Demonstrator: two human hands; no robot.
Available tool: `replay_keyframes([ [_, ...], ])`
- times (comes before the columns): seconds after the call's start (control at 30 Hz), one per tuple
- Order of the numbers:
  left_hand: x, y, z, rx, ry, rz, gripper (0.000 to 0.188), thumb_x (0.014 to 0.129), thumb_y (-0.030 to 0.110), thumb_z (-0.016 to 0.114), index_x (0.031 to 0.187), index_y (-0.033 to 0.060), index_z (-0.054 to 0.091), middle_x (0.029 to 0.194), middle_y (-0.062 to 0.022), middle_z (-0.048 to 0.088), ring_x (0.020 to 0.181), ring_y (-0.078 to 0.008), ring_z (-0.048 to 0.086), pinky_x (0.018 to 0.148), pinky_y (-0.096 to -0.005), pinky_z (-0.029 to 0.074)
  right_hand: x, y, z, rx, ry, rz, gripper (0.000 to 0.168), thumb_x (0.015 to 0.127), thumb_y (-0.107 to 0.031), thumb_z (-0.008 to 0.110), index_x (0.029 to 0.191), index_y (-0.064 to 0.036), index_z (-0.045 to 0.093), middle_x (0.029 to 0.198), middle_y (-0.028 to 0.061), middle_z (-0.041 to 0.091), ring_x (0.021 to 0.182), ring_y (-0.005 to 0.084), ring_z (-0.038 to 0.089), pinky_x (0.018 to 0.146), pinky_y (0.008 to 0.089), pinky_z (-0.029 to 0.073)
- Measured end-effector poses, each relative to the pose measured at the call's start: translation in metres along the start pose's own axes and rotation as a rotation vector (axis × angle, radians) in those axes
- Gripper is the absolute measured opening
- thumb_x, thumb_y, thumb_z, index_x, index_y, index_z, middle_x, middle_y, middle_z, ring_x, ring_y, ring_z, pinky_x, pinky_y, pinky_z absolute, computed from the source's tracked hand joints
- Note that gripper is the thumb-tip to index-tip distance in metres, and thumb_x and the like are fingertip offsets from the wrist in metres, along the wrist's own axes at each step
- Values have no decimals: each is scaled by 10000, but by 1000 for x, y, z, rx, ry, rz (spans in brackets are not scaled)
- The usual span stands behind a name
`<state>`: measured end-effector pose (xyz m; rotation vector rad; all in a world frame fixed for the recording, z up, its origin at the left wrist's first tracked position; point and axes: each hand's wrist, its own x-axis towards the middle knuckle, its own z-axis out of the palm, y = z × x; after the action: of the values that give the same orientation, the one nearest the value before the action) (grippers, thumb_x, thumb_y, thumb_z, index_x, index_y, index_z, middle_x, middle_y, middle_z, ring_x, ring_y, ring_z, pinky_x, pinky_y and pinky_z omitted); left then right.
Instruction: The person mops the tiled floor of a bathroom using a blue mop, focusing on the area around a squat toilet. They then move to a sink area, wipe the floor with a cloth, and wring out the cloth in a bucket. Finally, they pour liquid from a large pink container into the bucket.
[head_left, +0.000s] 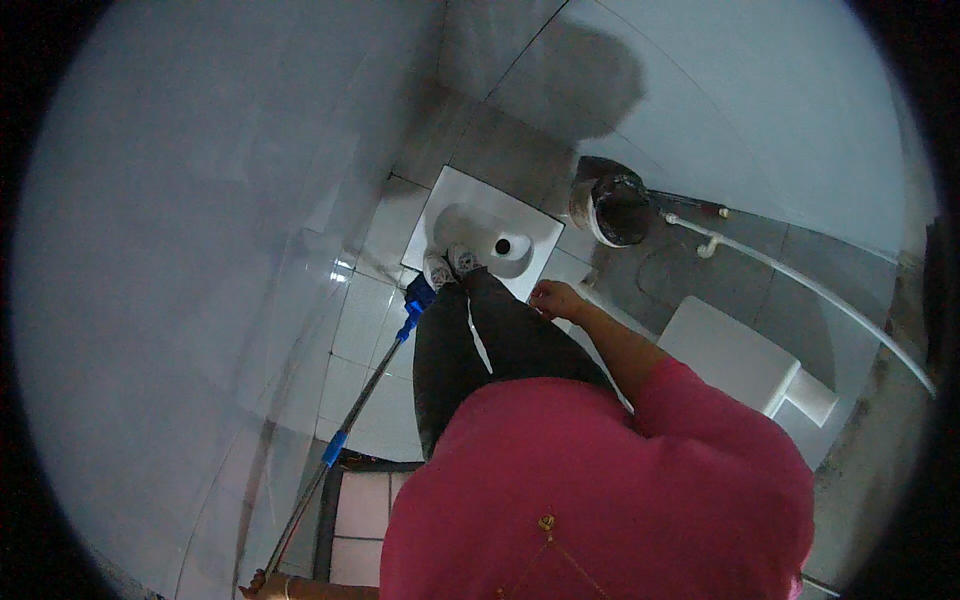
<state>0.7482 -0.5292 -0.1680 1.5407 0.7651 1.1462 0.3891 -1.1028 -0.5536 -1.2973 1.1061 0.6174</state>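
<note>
At the lower left edge, my left hand (259, 583) grips the upper end of a metal mop pole (367, 390). A blue sleeve (334, 448) sits partway along the pole. Its dark blue head (418, 292) rests on the floor, touching or close beside my shoes (451, 266); part of it is hidden by my leg. My right hand (556, 300) hangs beside my right thigh, fingers loosely curled, with nothing visible in it. Ahead of my legs is a white squat toilet pan (491, 191) with a round dark drain hole. My shoes are at its near edge.
A bin (581, 202) lined with a black bag (626, 210) stands past the pan on the right. A white pipe (810, 281) runs along the right wall, above a white cistern (727, 352). Tiled wall (187, 262) rises at left; a dark threshold (326, 517) lies behind me.
</note>
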Motion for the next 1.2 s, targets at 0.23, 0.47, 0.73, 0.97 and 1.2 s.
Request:
replay_keyframes([
  [0.23,0,1,-2,-9,-21,20,341,716,205,610,430,156,431,466,-45,459,398,-175,422,408,-362,368,-26,23,5,-349,147,-125,314,721,-317,688,887,-59,625,826,106,649,703,252,627,677,354,500],
  [0.47,61,-28,-15,31,43,11,250,704,136,657,555,9,502,555,-89,505,496,-213,512,514,-382,494,-21,31,22,-104,128,0,328,739,-340,683,911,-68,618,830,108,646,751,245,626,705,360,493],
  [0.73,72,-38,-19,44,34,-13,323,796,183,603,545,26,472,555,-99,520,514,-210,521,540,-391,477,11,82,34,-496,115,-104,232,755,-247,629,874,-50,596,732,96,610,654,192,617,565,329,498],
  [0.97,1,0,6,-88,-120,-35,328,724,196,604,450,168,425,460,-23,408,382,-169,388,410,-350,349,16,110,29,-1027,145,-569,250,754,-259,635,866,-39,600,762,111,623,658,214,627,604,321,511],
  [1.2,-18,0,-5,11,-130,50,347,798,189,550,488,158,396,460,-17,366,380,-164,340,434,-356,348,0,57,62,-114,216,61,280,747,-272,642,918,-53,611,872,123,646,811,250,619,724,367,484],
])
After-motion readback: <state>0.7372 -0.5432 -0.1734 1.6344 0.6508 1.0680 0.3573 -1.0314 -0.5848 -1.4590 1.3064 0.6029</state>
